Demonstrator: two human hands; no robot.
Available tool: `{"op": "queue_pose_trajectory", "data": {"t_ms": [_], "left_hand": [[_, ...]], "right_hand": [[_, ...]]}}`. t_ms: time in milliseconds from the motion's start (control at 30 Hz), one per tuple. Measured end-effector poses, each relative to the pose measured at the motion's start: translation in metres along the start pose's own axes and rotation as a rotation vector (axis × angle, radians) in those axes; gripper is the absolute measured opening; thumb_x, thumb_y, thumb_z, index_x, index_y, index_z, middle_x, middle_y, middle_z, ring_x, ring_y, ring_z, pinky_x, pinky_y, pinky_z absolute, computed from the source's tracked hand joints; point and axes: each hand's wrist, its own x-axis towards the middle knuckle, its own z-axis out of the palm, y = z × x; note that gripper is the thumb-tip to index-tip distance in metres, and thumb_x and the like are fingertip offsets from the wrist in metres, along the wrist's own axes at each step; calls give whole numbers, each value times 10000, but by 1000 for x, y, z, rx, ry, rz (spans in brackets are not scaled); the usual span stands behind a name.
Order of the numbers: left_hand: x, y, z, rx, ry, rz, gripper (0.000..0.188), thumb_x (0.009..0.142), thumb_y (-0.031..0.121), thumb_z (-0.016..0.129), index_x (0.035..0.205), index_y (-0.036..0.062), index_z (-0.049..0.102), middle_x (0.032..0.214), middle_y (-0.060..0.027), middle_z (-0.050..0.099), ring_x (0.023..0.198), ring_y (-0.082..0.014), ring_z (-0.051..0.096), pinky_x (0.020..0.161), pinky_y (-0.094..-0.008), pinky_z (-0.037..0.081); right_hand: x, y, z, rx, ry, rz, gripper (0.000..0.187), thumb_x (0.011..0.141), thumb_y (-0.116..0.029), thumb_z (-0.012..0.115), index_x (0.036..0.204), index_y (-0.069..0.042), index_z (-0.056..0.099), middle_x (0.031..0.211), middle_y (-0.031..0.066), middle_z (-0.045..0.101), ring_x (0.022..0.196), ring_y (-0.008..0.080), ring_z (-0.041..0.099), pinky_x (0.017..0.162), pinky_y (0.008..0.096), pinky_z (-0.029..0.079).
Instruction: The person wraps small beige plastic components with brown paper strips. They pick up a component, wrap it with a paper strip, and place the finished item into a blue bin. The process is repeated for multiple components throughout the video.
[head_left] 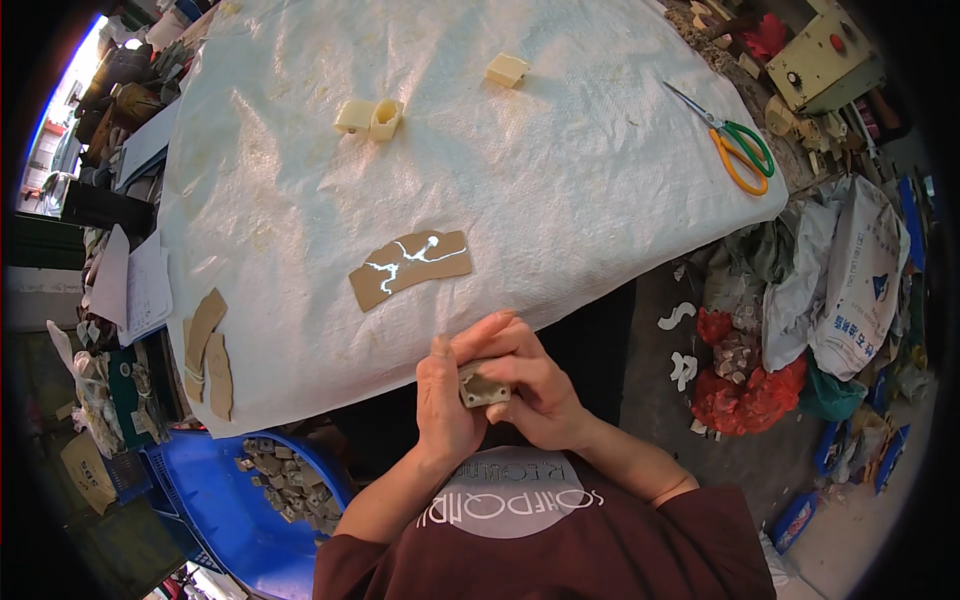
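Observation:
Both hands are close together in front of my chest, near the front edge of the covered table. My left hand [446, 395] and my right hand [535, 385] grip a small grey-beige hollow block [484, 390] with little holes at its corners. The fingers of both hands wrap round it and hide part of it. Just beyond the hands, a curved brown flat piece [385, 285] with shiny white branching streaks lies on the white woven sheet [290, 240].
Cream hollow blocks [385, 120] and another cream block [508, 70] stand farther back. Scissors [735, 150] lie at right. Brown strips [217, 375] are at left. A blue tub [215, 500] holds several grey blocks [290, 482]. Bags [850, 290] sit on the right floor.

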Motion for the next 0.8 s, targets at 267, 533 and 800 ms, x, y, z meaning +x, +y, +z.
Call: {"op": "queue_pose_trajectory", "data": {"t_ms": [267,533,800], "left_hand": [[2,0,-1,-21,26,48,686,955,488,177,1237,-73,454,1066,-167,586,961,-186,560,839,-307,461],[4,-2,-5,79,-32,46,659,960,470,187,1263,-63,427,1096,-174,574,940,-187,574,826,-291,467],[5,-4,-13,153,-54,212,672,958,473,180,1252,-75,435,1221,-188,513,1011,-227,553,886,-322,435]], "right_hand": [[6,-6,-5,-115,-25,-9,451,755,-176,679,1157,-70,504,1055,108,529,928,264,500,777,362,388],[5,1,-4,-477,-5,-250,389,767,-129,659,1126,-83,517,1040,106,535,973,270,489,800,389,366],[7,-16,3,191,53,220,420,744,-135,716,1109,-47,530,1099,112,507,1065,222,444,918,356,366]]}}
